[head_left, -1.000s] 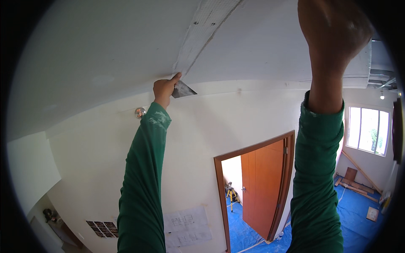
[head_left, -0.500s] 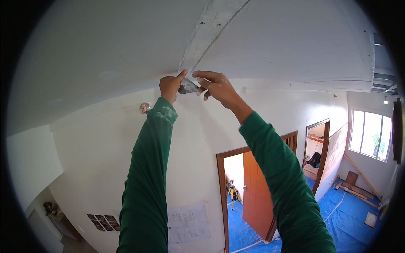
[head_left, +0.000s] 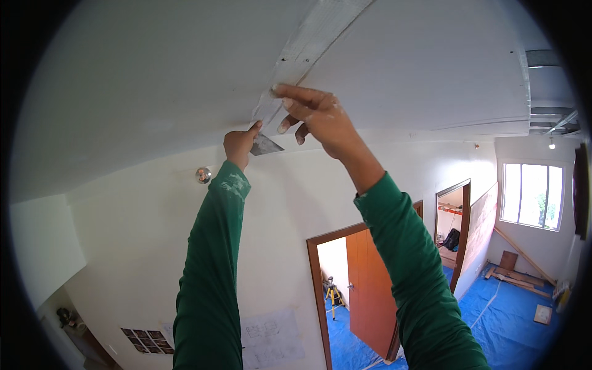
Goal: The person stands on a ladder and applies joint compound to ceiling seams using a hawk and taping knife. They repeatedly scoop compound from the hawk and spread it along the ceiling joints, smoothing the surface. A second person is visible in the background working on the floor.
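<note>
A strip of pale mesh joint tape [head_left: 330, 28] runs along a seam in the ceiling, down toward the wall. At its near-wall end, my left hand [head_left: 239, 145] is closed with the thumb up, gripping a loose, greyish mesh flap [head_left: 266, 145] of the tape that hangs below the ceiling. My right hand [head_left: 320, 120] is up at the strip, a little farther out from the wall. Its index finger is stretched out with the tip at the tape, and the other fingers are apart and loosely bent. It holds nothing.
Below is a white wall with a round metallic fitting [head_left: 203, 175] and taped-up paper sheets [head_left: 271, 333]. An orange-brown door [head_left: 370, 290] stands ajar, with a yellow tripod [head_left: 333, 293] beyond it. Blue sheeting [head_left: 505, 320] and wood boards [head_left: 518, 277] cover floor at right. Metal framing [head_left: 546, 111] shows beside the ceiling panel.
My right hand has left the loose flap and moved up along the tape, away from the wall. My left hand keeps hold of the flap. The view has shifted slightly.
</note>
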The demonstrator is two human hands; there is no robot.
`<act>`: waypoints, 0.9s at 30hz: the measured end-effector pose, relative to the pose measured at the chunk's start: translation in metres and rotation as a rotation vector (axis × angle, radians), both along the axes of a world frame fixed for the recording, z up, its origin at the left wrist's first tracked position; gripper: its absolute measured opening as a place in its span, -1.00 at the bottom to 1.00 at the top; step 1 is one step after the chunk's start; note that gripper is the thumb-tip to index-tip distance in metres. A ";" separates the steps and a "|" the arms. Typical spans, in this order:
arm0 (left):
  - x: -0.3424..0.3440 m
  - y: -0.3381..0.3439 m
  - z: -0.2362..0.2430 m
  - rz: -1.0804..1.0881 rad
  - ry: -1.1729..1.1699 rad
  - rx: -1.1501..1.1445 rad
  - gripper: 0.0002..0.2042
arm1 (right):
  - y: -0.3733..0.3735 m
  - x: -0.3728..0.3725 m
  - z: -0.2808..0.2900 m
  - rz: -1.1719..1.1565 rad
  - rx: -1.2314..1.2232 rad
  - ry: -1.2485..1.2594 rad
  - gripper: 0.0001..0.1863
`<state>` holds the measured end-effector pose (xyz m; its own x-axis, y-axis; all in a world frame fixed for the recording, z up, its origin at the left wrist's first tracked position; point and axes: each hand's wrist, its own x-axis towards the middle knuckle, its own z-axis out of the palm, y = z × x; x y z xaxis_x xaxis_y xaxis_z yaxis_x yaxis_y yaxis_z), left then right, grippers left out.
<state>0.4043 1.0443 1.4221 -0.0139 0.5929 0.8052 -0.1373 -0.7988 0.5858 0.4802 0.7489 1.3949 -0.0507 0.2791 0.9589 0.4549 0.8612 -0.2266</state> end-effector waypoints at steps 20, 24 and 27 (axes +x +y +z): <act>-0.004 -0.007 0.000 0.089 0.039 0.078 -0.36 | -0.205 -0.049 0.007 -0.077 0.428 -0.180 -0.62; -0.005 -0.007 0.001 0.090 0.065 0.093 -0.37 | -0.216 -0.052 0.005 0.143 0.352 -0.208 -0.58; -0.005 -0.008 0.002 0.085 0.057 0.095 -0.36 | -0.196 -0.049 0.000 -0.087 0.564 -0.201 -0.63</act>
<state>0.3997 1.0367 1.4238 -0.0133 0.5128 0.8584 -0.0349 -0.8582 0.5121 0.4311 0.5531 1.3946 -0.2461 -0.2584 0.9342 0.5160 0.7809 0.3520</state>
